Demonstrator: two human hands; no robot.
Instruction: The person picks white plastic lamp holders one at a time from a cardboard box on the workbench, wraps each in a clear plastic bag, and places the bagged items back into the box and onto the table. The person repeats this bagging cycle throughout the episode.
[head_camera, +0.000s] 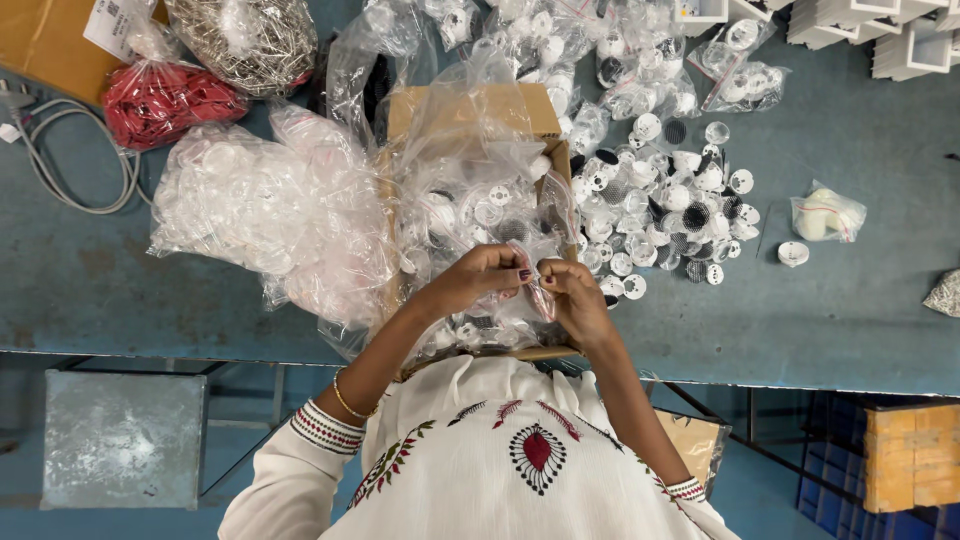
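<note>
2 hands: left hand (480, 275) and right hand (575, 300) pinch 1 small clear bag (537, 290) over the cardboard box (470, 110).
Left: crinkly plastic bag of white discs (260, 205), soft, bulging.
Right: round white and black caps (670, 205) loose on the blue tabletop (860, 300).
Risk: thin film may tear or slip, spilling parts.

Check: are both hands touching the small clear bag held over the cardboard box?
Touching. The head view shows the left hand and right hand both pinching the small clear bag between their fingertips, above the cardboard box.
</note>
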